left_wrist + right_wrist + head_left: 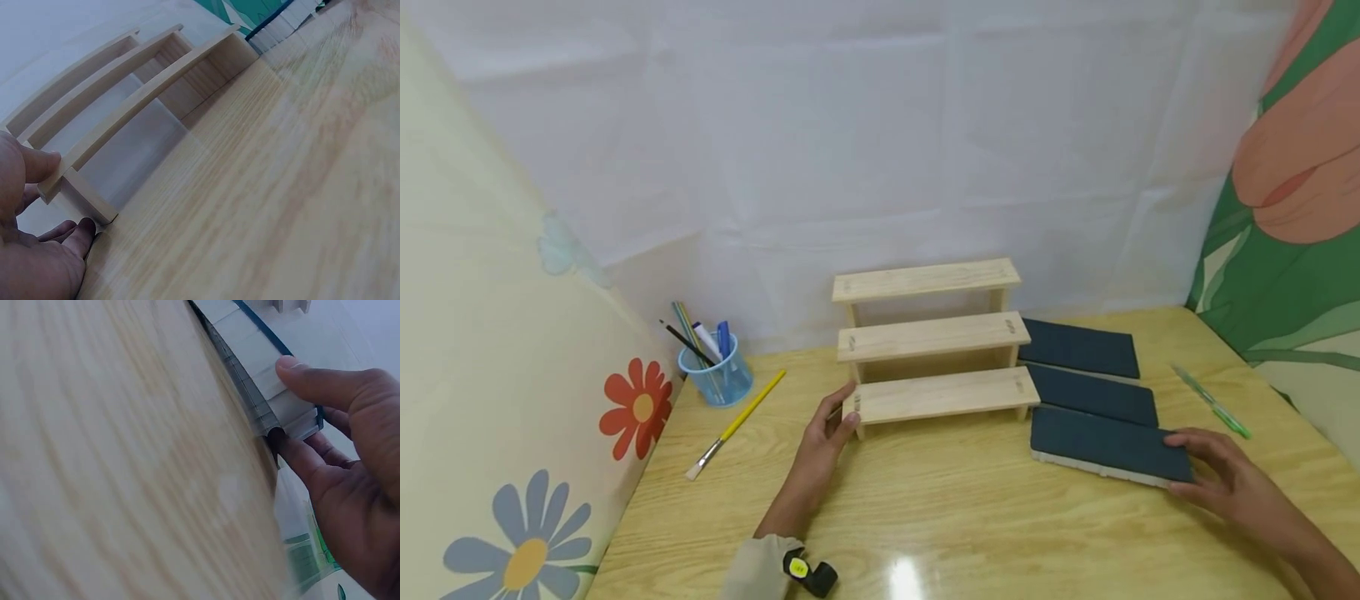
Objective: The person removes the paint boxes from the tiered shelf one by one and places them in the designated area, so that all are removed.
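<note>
A pale wooden three-tier stand [947, 396] stands against the white backdrop. My left hand [820, 446] holds the left end of its lowest step; in the left wrist view the thumb [40, 164] presses that end while other fingers sit by the leg. To the stand's right lie three flat oblong pieces with dark blue tops. Of these, the front piece [1105, 442] has white, seamed sides, and my right hand [1232, 475] grips its right end. The right wrist view shows the thumb [319, 381] against the white side, fingers at the end, and a dark gap underneath.
A blue cup [718, 385] of pens and brushes stands at the back left, beside a yellow-handled paintbrush [737, 423]. A green pen [1212, 402] lies on the right. Flowered panels [520, 417] flank the wooden table [940, 517].
</note>
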The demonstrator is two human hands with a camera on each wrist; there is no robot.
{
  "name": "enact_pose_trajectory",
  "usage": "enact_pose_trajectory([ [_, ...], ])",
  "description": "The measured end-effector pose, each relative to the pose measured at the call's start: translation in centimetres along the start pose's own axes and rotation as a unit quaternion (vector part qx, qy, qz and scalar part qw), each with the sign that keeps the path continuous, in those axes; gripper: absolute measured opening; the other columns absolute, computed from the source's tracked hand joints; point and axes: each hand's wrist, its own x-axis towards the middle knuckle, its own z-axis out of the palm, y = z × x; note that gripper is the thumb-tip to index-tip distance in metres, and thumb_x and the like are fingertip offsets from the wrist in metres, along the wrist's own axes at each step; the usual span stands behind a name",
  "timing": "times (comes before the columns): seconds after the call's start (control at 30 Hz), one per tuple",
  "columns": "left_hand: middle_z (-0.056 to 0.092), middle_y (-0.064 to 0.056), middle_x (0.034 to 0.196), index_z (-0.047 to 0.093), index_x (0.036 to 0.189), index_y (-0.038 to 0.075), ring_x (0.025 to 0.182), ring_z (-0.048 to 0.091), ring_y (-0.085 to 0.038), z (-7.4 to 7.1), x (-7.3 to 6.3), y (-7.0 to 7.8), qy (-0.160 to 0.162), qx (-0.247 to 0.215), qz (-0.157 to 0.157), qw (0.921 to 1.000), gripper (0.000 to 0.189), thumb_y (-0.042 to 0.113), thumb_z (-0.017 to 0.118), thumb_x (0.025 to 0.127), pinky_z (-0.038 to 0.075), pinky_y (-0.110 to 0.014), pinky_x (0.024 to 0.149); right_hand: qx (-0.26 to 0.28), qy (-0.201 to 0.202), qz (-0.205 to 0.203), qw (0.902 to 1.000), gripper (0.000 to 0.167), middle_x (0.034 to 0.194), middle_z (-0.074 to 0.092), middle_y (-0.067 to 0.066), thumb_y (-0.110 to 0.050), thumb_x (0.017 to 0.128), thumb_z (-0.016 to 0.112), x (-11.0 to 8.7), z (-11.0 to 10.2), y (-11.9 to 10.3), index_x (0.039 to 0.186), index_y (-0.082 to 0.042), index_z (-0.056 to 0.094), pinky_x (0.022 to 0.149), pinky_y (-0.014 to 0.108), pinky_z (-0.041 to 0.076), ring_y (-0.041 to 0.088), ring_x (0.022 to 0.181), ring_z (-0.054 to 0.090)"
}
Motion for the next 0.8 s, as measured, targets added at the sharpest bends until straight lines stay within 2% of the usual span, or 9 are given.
enact_pose_trajectory([
  [0.1,0.016,0.002,0.164,0.035,0.156,0.028,0.15,0.018,-0.026,0.0,0.1,0.0,-0.002,0.0,0.005,1.0,0.053,0.031,0.054,0.106,0.027,-0.051,0.115,0.003,-0.004,-0.013,0.9999,0.06,0.139,0.033,0.001,0.001,0.087,0.076,0.2,0.1,0.1,0.14,-0.002,0.047,0.087,0.011,0.047,-0.017,0.125,0.033],
  [0.3,0.016,-0.001,0.165,0.035,0.156,0.026,0.151,0.017,-0.028,0.1,0.2,-0.1,-0.002,0.002,0.011,0.9999,0.053,0.029,0.053,0.106,0.027,-0.052,0.115,-0.031,-0.008,-0.004,0.9995,0.058,0.136,0.032,0.003,-0.006,0.088,0.077,0.5,0.0,-0.2,0.139,-0.007,0.048,0.086,0.008,0.042,-0.021,0.121,0.029],
  [0.47,0.019,0.001,0.163,0.036,0.156,0.028,0.149,0.021,-0.026,0.2,0.3,-0.1,-0.001,-0.001,0.007,1.0,0.053,0.03,0.054,0.106,0.027,-0.052,0.115,-0.077,0.003,-0.037,0.9963,0.056,0.133,0.038,0.005,-0.005,0.086,0.079,0.6,0.1,-0.2,0.134,-0.01,0.052,0.092,0.003,0.037,-0.019,0.122,0.033],
  [0.6,0.017,0.001,0.164,0.036,0.155,0.03,0.15,0.019,-0.027,0.1,0.4,-0.1,-0.004,0.0,0.006,1.0,0.053,0.031,0.054,0.106,0.027,-0.053,0.115,-0.098,-0.013,-0.047,0.994,0.054,0.135,0.038,0.007,-0.007,0.085,0.08,0.8,-0.3,-0.4,0.132,-0.012,0.053,0.093,0.003,0.036,-0.015,0.122,0.035],
  [0.63,0.016,0.002,0.164,0.036,0.155,0.03,0.15,0.018,-0.027,0.0,0.4,-0.1,-0.005,0.002,0.004,1.0,0.053,0.032,0.053,0.106,0.026,-0.052,0.116,-0.112,-0.02,-0.042,0.9926,0.052,0.137,0.038,0.008,-0.011,0.087,0.079,0.9,-0.6,-0.6,0.132,-0.013,0.054,0.092,0.004,0.037,-0.009,0.123,0.037],
  [0.73,0.018,-0.001,0.163,0.037,0.155,0.029,0.148,0.023,-0.029,-0.2,0.5,0.0,-0.002,0.013,0.005,0.9999,0.051,0.032,0.052,0.107,0.028,-0.053,0.115,-0.145,-0.034,-0.024,0.9885,0.041,0.141,0.037,0.013,-0.018,0.093,0.074,1.7,-1.6,-1.5,0.13,-0.017,0.056,0.091,0.021,0.05,0.018,0.128,0.044],
  [0.8,0.022,-0.004,0.161,0.038,0.154,0.027,0.146,0.028,-0.03,-0.3,0.6,0.3,0.01,0.033,0.01,0.9994,0.049,0.034,0.05,0.107,0.031,-0.055,0.113,-0.171,-0.03,-0.027,0.9844,0.032,0.142,0.039,0.014,-0.02,0.097,0.069,2.7,-2.1,-2.1,0.128,-0.018,0.059,0.091,0.042,0.051,0.036,0.126,0.045],
])
